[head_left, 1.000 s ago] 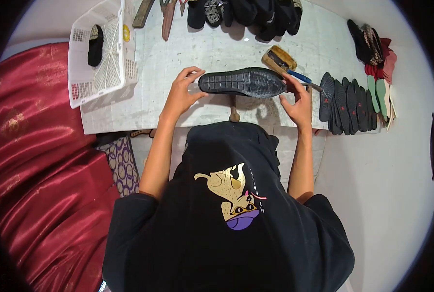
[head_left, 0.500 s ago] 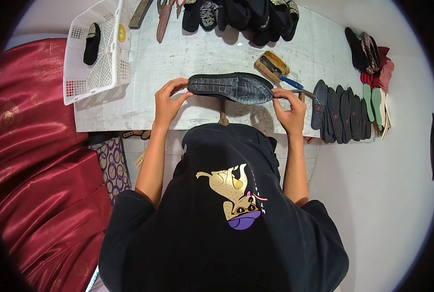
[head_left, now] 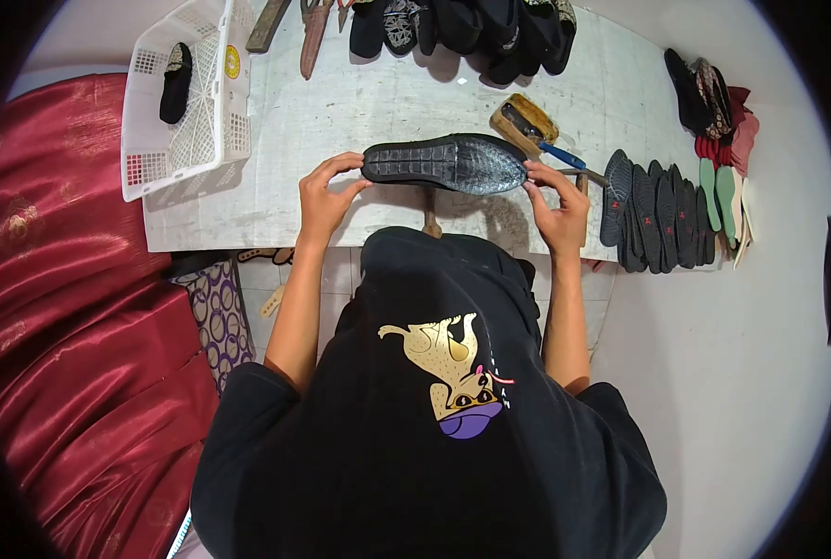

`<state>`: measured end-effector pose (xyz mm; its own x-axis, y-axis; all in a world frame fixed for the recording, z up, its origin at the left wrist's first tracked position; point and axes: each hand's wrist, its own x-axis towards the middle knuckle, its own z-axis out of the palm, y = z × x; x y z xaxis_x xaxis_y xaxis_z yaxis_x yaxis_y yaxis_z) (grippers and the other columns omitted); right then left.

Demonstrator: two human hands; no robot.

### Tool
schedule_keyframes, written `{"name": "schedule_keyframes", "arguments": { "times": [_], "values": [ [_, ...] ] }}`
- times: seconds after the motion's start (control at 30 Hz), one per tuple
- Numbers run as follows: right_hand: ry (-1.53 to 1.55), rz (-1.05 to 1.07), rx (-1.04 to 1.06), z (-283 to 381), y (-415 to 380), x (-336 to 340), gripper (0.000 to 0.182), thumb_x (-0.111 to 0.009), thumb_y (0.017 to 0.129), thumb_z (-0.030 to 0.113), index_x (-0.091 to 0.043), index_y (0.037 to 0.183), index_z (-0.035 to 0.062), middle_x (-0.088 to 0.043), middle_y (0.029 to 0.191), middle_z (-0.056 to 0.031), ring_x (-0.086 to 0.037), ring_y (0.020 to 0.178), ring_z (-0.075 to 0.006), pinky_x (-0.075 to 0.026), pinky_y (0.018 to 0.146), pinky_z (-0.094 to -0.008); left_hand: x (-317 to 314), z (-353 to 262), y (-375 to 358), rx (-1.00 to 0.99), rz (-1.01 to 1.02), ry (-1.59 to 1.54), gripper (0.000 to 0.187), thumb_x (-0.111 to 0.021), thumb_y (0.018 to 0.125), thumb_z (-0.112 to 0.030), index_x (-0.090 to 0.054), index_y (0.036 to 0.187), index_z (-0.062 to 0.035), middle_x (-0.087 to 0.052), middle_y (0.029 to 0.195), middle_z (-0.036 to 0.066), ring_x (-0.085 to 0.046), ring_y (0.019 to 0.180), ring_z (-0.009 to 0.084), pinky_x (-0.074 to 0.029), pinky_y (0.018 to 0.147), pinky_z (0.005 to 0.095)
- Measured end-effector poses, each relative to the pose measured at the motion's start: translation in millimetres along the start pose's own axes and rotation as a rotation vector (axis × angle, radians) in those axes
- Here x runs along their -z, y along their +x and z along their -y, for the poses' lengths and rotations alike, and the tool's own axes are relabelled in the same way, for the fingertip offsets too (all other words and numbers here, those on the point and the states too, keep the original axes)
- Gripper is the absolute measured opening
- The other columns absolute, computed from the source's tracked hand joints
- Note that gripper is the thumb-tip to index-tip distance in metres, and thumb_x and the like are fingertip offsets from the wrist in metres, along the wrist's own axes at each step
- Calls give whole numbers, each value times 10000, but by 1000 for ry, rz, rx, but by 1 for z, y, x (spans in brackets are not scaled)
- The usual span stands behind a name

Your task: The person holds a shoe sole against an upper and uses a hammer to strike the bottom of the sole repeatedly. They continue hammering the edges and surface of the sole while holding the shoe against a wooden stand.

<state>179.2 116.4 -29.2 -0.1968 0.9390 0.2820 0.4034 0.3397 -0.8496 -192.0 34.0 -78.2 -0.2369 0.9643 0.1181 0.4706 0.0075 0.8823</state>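
Between my two hands a black shoe (head_left: 445, 164) is held level above the table, its bottom turned up toward me. The left half of that bottom shows a ridged grid, and the right half has a whitish, scuffed look. My left hand (head_left: 327, 196) pinches the left end with fingers and thumb. At the right end, my right hand (head_left: 559, 207) grips the tip. Below the shoe, a wooden handle (head_left: 431, 219) sticks out at the table's near edge; the rest of it is hidden.
Beyond the shoe lies a yellowish container with a blue-handled brush (head_left: 555, 156). Several dark soles (head_left: 653, 212) line the right side. Black shoes (head_left: 471, 28) stand along the back. A white basket (head_left: 232, 140) holds one shoe at left, near a metal-and-wood tool (head_left: 268, 23).
The shoe has tipped slightly, its right end rising a little so it lies more level. Both hands keep their hold and have shifted slightly to the right.
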Motion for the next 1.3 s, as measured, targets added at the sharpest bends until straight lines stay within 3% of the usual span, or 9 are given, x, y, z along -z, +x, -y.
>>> {"name": "schedule_keyframes", "arguments": {
  "times": [0.07,0.3,0.37,0.53,0.67,0.8,0.93,1.13,1.3],
  "values": [
    [27,-9,-23,-2,1,0,162,-778,862,-79,-786,1013,-21,-826,1131,-130,-792,1035,-218,-607,883,-317,-1,7,0,-101,-45,21,290,-928,773,-61,-814,1037,-25,-812,1184,106,-780,1092,249,-610,967,376],
    [156,-67,-24,-5,3,-6,175,-791,868,-81,-784,1034,-26,-812,1151,-136,-764,1009,-191,-592,845,-297,3,0,2,-101,-70,22,215,-890,826,-29,-812,1024,-7,-821,1134,116,-789,1054,249,-607,958,369],
    [286,-111,-45,-2,8,-10,143,-790,890,-77,-783,1025,-30,-788,1135,-125,-737,1003,-176,-586,855,-296,1,3,3,-38,-141,-131,162,-843,893,21,-795,1046,43,-810,1135,144,-768,1055,211,-598,946,325],
    [268,-139,-55,13,36,-17,96,-773,926,-44,-748,1019,-44,-771,1024,-98,-726,952,-147,-580,851,-286,-3,-16,27,-49,-239,-155,132,-796,972,-16,-775,1087,45,-794,1034,101,-740,967,148,-589,904,292],
    [267,-127,-168,17,50,-24,93,-751,975,18,-720,1041,-40,-748,929,-53,-708,872,-120,-561,817,-262,6,-46,45,4,-218,-82,187,-813,986,-123,-749,1063,36,-767,972,65,-707,909,119,-565,853,278],
    [538,-76,-376,11,48,-20,94,-753,985,31,-718,1033,-41,-734,908,-47,-687,800,-110,-557,762,-263,23,-44,50,92,-88,-101,210,-763,1027,-187,-750,1071,18,-723,912,23,-640,834,92,-518,778,269],
    [564,-2,-571,5,34,-12,89,-758,979,25,-728,1039,-34,-731,895,-48,-695,772,-121,-569,723,-261,29,-32,44,330,105,-214,198,-756,1023,-190,-752,1060,4,-683,859,-3,-602,777,79,-495,737,256],
    [520,3,-643,3,30,-6,114,-784,955,43,-739,1030,-30,-739,848,-50,-695,735,-113,-567,687,-260,20,-20,40,503,212,-241,238,-734,1045,-227,-745,1091,6,-664,822,-16,-594,744,72,-503,716,253],
    [379,-20,-596,6,31,-7,116,-803,945,65,-747,981,-30,-748,815,-52,-700,721,-108,-570,688,-259,7,-12,38,490,158,-232,229,-742,1028,-210,-754,1088,11,-675,809,17,-618,712,86,-500,653,253]
  ]
}}
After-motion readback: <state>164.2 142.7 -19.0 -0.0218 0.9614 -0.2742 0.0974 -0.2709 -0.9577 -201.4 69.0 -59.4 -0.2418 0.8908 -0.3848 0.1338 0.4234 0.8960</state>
